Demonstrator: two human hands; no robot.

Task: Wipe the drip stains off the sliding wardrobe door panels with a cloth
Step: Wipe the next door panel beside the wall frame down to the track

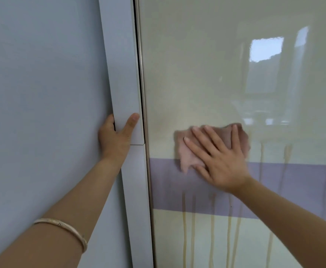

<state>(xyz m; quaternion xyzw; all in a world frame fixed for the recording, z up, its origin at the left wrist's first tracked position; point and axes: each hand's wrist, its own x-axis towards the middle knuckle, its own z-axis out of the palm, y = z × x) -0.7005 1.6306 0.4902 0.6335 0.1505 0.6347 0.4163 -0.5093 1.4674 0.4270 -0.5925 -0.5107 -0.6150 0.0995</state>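
Thin silver bangle (61,227) on left forearm, nearest lens. Left hand (115,138) wrapped round pale grey wardrobe frame post (123,84), thumb on front face, fingers hidden behind; grip closed on post. Right hand (219,161) flat, fingers spread, grip open, pressing crumpled pink cloth (189,149) against glossy cream sliding door panel (197,64), just above lilac horizontal band (177,190). Yellowish vertical drip stains (184,238) below and right of cloth.

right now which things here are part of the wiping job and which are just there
Part of the job:
cloth
right hand, flat on the cloth
door panel
drip stains

Just there:
left hand, gripping the frame
bracelet
wall
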